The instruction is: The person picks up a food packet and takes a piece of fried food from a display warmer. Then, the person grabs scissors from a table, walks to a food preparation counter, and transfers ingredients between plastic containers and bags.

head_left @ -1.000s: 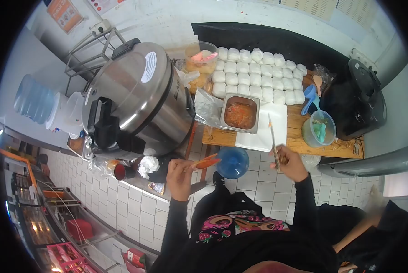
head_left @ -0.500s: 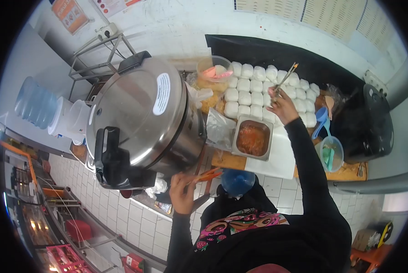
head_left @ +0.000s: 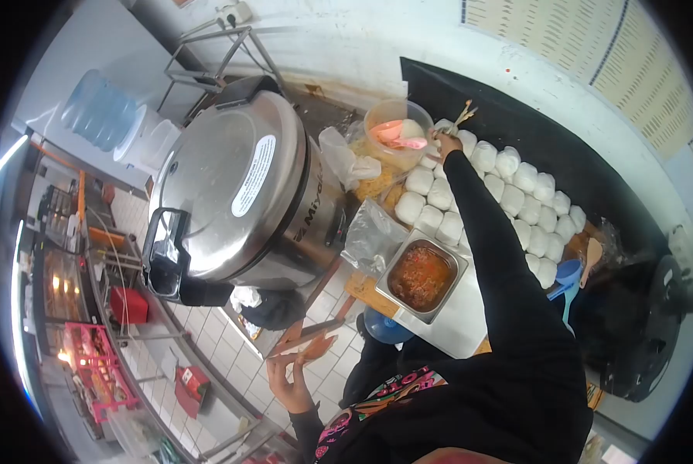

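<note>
My left hand [head_left: 288,384] is low on the left, beside the rice cooker, with thumb and fingers pinched on a thin orange-brown piece [head_left: 316,348] whose exact kind I cannot make out. My right hand [head_left: 446,144] reaches far forward, closed on slim metal tongs [head_left: 464,114] whose stained tips point up and away. Under and around that hand lie rows of white rounded bundles [head_left: 509,162]. Just left of it stands a clear tub [head_left: 374,116] with pink utensils inside. Nearer me, a steel pan [head_left: 394,292] holds reddish sauce [head_left: 422,277].
A large steel rice cooker [head_left: 215,178] fills the left side. Clear plastic bags [head_left: 371,240] lie between it and the pan. Blue scoops [head_left: 568,274] and a black bin-like container [head_left: 633,332] stand at right. A blue bowl-like item [head_left: 385,328] sits below the table edge.
My right hand with the tongs has moved left over the white bundles, close to the clear tub. My left hand has dropped lower with the orange-brown piece. The view has turned.
</note>
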{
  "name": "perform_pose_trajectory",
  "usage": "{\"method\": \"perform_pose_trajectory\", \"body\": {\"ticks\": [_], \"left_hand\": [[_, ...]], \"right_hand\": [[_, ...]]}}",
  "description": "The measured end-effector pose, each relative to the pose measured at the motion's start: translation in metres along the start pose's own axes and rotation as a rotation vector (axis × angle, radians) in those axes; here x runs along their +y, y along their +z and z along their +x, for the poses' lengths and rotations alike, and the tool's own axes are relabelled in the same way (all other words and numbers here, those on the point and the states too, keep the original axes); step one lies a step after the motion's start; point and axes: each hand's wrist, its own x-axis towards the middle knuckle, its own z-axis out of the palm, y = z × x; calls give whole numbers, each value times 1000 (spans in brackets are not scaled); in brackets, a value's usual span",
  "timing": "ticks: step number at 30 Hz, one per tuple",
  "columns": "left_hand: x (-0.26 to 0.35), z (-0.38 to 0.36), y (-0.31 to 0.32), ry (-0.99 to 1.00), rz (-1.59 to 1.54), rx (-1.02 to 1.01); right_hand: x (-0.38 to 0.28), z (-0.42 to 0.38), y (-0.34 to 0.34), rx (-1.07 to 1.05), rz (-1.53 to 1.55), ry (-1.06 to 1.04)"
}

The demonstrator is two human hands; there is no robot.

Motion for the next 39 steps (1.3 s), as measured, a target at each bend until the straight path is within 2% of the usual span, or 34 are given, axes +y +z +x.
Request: {"method": "perform_pose_trajectory", "body": {"ticks": [3,7,8,15,19,22,25,27,29,31,35,37,39], "left_hand": [[3,-13,-6,-40,49,42],[-3,-15,-7,-15,58,84],[-3,-14,-7,-14,58,55],[0,-7,-5,-39,17,59],[-10,-2,-5,27,22,45],[-6,1,-10,-42,-8,40],[-12,3,-14,-101,41,-2],[-16,7,-12,-11,20,14],[-24,10,-13,1,15,-10],[-30,15,-13,21,2,-42],[-33,29,-12,32,-68,-130],[-38,39,-9,36,-99,-197],[-45,49,-4,135,-157,-247]], "right_hand": [[-32,-40,12,-38,93,-13],[-39,-28,6,-150,-38,55],[-37,-25,8,-97,-14,57],[-44,-29,5,-174,2,133],[-45,-31,5,-156,34,153],[-47,-38,9,-139,35,140],[-58,-54,7,-115,40,65],[-70,-66,2,-142,-56,-99],[-83,-79,-10,-90,-106,-142],[-100,-98,-28,-40,-293,-299],[-134,-178,-80,-55,-334,-434],[-152,-235,-106,-37,-338,-409],[-163,-296,-128,-6,-340,-377]]}}
